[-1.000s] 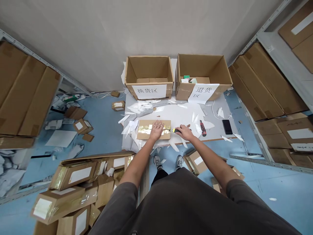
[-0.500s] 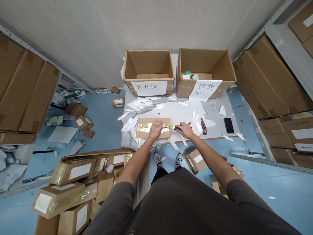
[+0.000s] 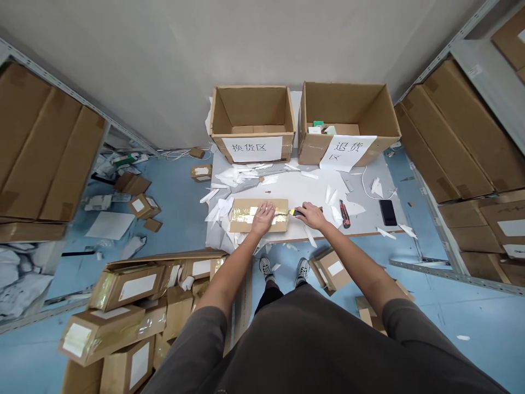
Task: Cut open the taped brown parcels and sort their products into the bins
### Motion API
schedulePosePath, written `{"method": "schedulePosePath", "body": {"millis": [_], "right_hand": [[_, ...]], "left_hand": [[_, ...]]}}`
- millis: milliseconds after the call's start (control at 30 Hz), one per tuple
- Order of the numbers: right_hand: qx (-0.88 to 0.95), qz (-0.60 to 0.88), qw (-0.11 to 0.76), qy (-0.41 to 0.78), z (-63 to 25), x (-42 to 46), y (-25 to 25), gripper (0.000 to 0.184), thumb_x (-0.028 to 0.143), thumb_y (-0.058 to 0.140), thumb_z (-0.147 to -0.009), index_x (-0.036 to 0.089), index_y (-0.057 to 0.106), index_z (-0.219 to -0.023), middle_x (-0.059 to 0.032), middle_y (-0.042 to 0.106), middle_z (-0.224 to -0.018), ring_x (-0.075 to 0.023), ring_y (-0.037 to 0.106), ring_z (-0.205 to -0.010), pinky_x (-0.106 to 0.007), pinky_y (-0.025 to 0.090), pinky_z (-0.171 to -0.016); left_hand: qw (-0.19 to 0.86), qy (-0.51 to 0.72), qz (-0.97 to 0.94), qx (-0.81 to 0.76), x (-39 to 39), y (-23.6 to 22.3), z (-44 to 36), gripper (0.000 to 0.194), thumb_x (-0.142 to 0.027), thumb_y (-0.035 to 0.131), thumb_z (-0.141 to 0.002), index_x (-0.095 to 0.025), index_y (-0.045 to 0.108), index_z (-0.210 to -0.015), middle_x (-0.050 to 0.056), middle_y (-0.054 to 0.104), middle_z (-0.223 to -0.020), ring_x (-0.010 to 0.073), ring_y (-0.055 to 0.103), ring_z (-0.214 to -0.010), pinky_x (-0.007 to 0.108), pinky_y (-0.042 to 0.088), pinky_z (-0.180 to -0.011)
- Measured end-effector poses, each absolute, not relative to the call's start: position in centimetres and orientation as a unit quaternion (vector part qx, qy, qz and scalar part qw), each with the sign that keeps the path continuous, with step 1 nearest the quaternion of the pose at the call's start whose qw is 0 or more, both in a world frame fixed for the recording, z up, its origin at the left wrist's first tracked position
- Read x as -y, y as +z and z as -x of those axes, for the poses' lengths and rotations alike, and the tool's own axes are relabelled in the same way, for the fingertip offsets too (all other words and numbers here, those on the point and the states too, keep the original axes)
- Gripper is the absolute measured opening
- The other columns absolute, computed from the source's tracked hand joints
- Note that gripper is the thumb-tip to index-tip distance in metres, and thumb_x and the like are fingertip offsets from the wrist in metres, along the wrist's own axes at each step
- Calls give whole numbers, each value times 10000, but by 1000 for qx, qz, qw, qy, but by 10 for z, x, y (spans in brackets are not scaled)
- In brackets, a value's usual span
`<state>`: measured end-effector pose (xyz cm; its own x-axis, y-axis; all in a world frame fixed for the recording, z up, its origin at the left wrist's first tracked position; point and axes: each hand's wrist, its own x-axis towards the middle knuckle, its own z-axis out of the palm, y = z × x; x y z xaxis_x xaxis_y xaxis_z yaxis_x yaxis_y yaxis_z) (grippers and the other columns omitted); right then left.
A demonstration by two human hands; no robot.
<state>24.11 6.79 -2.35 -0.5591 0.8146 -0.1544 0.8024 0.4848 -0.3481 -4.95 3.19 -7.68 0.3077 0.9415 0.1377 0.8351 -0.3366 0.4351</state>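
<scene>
A taped cardboard box point(image 3: 241, 210) with a white label lies lengthwise near the front edge of the white table point(image 3: 295, 189). My left hand point(image 3: 263, 217) rests flat on top of it, fingers stretched out over the tape and label. In my right hand point(image 3: 310, 215) is a yellow and black utility knife point(image 3: 293, 212), its front end at the right end of the box along the taped seam. Whether the blade is in the tape is too small to tell. A red and black utility knife point(image 3: 344, 214) lies on the table to the right of my right hand.
Two open cartons with paper signs, the left carton point(image 3: 252, 115) and the right carton point(image 3: 348, 117), stand at the table's back. A phone point(image 3: 388, 212) and paper scraps point(image 3: 233, 176) lie about. A large bin of parcels point(image 3: 135, 287) is at lower left; shelves flank both sides.
The view has shifted slightly, so everything appears a little further right. My left hand stays on the box, and the knife in my right hand remains at its right end.
</scene>
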Motion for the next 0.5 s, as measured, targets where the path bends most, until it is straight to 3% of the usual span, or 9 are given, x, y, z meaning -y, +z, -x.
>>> {"method": "schedulePosePath", "body": {"millis": [200,333,500], "right_hand": [[819,523,42,232,-261,-65,-19,339,430,562,-1057,265,691,-1324,-132,652,-1176,-312,583,-1129,-376,469,-903],[708,629,153,282,-256,-26,-19,419,496,436,-1064,236,621,-1336,-122,693,-1179,-301,651,-1068,-389,505,-882],[577,693,186,391,-180,20,-34,470,689,549,-917,277,581,-1140,-2,663,-766,-275,670,-726,-349,510,-703]], "left_hand": [[176,168,-791,-562,-27,-63,48,422,-300,502,-1064,-208,664,-1443,146,581,-1580,310,384,-1594,617,290,-1328],[182,187,-787,-558,-24,-54,45,439,-313,599,-997,-194,684,-1410,150,585,-1578,328,356,-1606,617,270,-1328],[213,172,-801,-533,-39,-37,72,493,-321,602,-956,-164,681,-1416,145,565,-1594,326,391,-1582,550,343,-1309]]}}
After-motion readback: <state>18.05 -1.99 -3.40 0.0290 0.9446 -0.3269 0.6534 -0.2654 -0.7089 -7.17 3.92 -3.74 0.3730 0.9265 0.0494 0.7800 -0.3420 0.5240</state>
